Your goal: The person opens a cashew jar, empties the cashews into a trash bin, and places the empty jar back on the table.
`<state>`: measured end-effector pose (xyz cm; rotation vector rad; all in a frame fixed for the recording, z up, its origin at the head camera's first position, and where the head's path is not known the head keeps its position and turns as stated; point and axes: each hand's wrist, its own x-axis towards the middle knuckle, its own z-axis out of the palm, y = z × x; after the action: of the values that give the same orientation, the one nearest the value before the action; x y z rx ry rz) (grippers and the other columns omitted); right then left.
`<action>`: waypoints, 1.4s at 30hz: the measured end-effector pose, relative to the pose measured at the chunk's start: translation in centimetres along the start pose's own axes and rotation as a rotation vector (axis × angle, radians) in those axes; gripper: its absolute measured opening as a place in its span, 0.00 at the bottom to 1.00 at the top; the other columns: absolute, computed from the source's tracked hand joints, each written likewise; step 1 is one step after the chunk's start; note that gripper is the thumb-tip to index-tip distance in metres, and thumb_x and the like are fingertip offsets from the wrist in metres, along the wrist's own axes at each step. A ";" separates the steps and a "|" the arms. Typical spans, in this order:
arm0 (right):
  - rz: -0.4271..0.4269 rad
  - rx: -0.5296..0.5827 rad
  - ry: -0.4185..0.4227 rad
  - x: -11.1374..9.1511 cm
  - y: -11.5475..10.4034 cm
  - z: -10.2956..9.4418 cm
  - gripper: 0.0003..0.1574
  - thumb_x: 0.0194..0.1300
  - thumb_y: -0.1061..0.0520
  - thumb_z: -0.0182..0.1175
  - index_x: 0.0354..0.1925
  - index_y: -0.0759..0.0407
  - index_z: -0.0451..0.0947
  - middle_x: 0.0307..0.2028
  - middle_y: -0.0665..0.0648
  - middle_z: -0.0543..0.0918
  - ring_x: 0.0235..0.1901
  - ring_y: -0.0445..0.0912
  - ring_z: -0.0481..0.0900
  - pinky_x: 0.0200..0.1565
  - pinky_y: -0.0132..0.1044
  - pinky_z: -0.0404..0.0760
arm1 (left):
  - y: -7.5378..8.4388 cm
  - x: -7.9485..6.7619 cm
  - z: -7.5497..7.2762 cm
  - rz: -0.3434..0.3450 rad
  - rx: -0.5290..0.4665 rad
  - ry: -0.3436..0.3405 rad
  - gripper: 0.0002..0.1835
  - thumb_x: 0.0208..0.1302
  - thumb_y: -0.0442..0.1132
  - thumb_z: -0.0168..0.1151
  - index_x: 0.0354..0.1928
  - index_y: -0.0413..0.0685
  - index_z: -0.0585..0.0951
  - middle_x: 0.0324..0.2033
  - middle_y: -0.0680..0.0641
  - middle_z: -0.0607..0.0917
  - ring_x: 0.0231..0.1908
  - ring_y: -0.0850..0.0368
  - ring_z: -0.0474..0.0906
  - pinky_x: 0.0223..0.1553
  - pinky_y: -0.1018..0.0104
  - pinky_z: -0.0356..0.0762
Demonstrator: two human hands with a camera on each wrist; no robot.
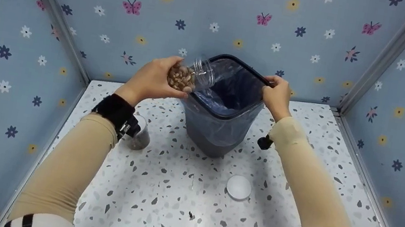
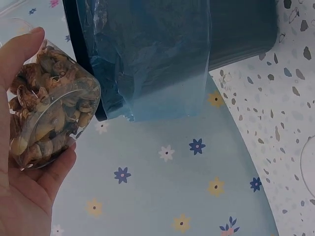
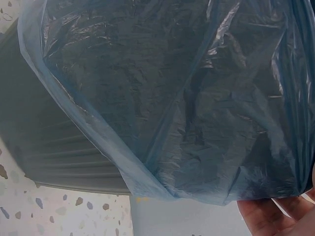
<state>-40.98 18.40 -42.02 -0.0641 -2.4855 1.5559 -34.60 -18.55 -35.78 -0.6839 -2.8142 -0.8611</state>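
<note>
My left hand [image 1: 155, 77] grips a clear plastic jar [image 1: 204, 73], tipped on its side with its threaded mouth over the rim of a trash bin [image 1: 213, 148]. Brown, shell-like pieces [image 2: 54, 103] fill the jar's lower part, and its base faces the left wrist camera. A thin blue bin liner [image 3: 147, 88] lines the bin and folds down over its outside. At the bin's right corner, my right hand [image 1: 277, 95] holds the dark rim [image 1: 249, 68], fingers curled over it with the liner. In the right wrist view only some of its fingers [image 3: 266, 216] show.
A second clear container [image 1: 140, 140] with dark contents stands left of the bin, partly hidden by the left wrist strap. A white round lid [image 1: 238, 187] lies on the speckled tabletop [image 1: 153, 212] in front. Flower-patterned panels [image 1: 211, 12] enclose the back and both sides.
</note>
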 end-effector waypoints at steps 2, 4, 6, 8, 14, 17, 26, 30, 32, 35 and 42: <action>0.000 0.000 0.002 0.1 0.1 0.0 0.24 0.71 0.67 0.54 0.61 0.63 0.85 0.55 0.66 0.88 0.47 0.50 0.81 0.44 0.36 0.79 | 0.1 0.1 -0.1 -0.008 0.001 -0.011 0.57 0.52 0.53 0.87 0.81 0.43 0.68 0.66 0.36 0.83 0.65 0.38 0.81 0.72 0.43 0.78; 0.000 0.001 0.003 0.1 0.1 0.0 0.24 0.71 0.67 0.54 0.61 0.63 0.84 0.55 0.66 0.88 0.48 0.50 0.81 0.45 0.36 0.79 | 0.1 0.3 -0.2 -0.009 0.003 -0.023 0.56 0.52 0.52 0.87 0.80 0.43 0.69 0.66 0.37 0.83 0.64 0.39 0.81 0.72 0.44 0.77; 0.000 0.001 0.003 0.1 0.1 0.0 0.24 0.72 0.66 0.54 0.61 0.63 0.85 0.55 0.65 0.88 0.48 0.50 0.81 0.46 0.37 0.79 | 0.2 0.4 -0.2 -0.011 0.002 -0.033 0.54 0.53 0.51 0.87 0.79 0.43 0.70 0.65 0.38 0.84 0.63 0.40 0.81 0.71 0.44 0.77; -0.005 0.001 0.006 0.0 0.1 0.0 0.24 0.71 0.66 0.54 0.61 0.63 0.85 0.54 0.66 0.88 0.48 0.51 0.81 0.45 0.37 0.79 | 0.3 0.5 -0.3 -0.007 0.007 -0.042 0.53 0.53 0.51 0.87 0.78 0.42 0.71 0.63 0.39 0.84 0.62 0.40 0.81 0.71 0.44 0.78; -0.024 -0.012 0.021 -0.1 0.0 0.0 0.25 0.69 0.67 0.53 0.60 0.64 0.85 0.54 0.68 0.87 0.48 0.53 0.81 0.47 0.38 0.77 | 0.7 0.9 -0.6 0.013 0.064 -0.063 0.54 0.53 0.52 0.87 0.79 0.41 0.71 0.65 0.39 0.84 0.63 0.39 0.80 0.72 0.43 0.77; -0.021 -0.020 0.023 -0.1 0.1 0.0 0.25 0.69 0.66 0.53 0.61 0.64 0.85 0.54 0.67 0.87 0.49 0.53 0.81 0.49 0.39 0.78 | 0.8 1.1 -0.7 0.015 0.077 -0.071 0.56 0.52 0.52 0.87 0.80 0.41 0.70 0.66 0.39 0.83 0.64 0.39 0.80 0.73 0.43 0.76; -0.009 0.001 0.014 0.0 0.0 0.0 0.24 0.70 0.66 0.54 0.60 0.64 0.85 0.54 0.67 0.88 0.48 0.52 0.81 0.48 0.39 0.78 | 0.7 1.5 -0.9 0.023 0.077 -0.076 0.58 0.51 0.50 0.88 0.80 0.39 0.68 0.70 0.37 0.80 0.67 0.39 0.78 0.76 0.43 0.73; -0.009 -0.011 0.014 0.0 0.0 0.0 0.24 0.71 0.66 0.54 0.60 0.63 0.85 0.54 0.66 0.88 0.47 0.51 0.81 0.47 0.38 0.78 | 0.8 1.7 -1.0 0.031 0.090 -0.076 0.58 0.53 0.50 0.87 0.81 0.37 0.66 0.70 0.36 0.79 0.67 0.38 0.78 0.76 0.43 0.73; -0.011 -0.016 0.014 0.0 -0.1 0.0 0.24 0.71 0.66 0.54 0.61 0.62 0.85 0.54 0.66 0.88 0.46 0.52 0.81 0.47 0.38 0.79 | 0.8 1.8 -1.0 0.037 0.095 -0.074 0.58 0.53 0.50 0.86 0.81 0.36 0.66 0.69 0.36 0.79 0.67 0.38 0.78 0.76 0.44 0.74; -0.014 -0.022 0.016 -0.1 0.0 0.0 0.24 0.71 0.66 0.54 0.61 0.62 0.85 0.54 0.66 0.89 0.47 0.51 0.81 0.47 0.38 0.79 | 0.8 1.9 -1.0 0.045 0.100 -0.072 0.57 0.53 0.49 0.86 0.80 0.35 0.66 0.68 0.36 0.80 0.65 0.38 0.78 0.75 0.44 0.75; -0.022 -0.008 0.011 -0.1 0.1 0.0 0.25 0.70 0.66 0.53 0.60 0.62 0.86 0.53 0.65 0.88 0.45 0.50 0.81 0.43 0.36 0.78 | 0.9 2.0 -1.0 0.067 0.117 -0.074 0.51 0.52 0.47 0.86 0.76 0.36 0.71 0.65 0.37 0.82 0.64 0.39 0.80 0.74 0.44 0.76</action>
<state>-40.88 18.41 -42.15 -0.0460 -2.4754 1.5324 -35.97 -17.70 -34.01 -0.8029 -2.8606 -0.6680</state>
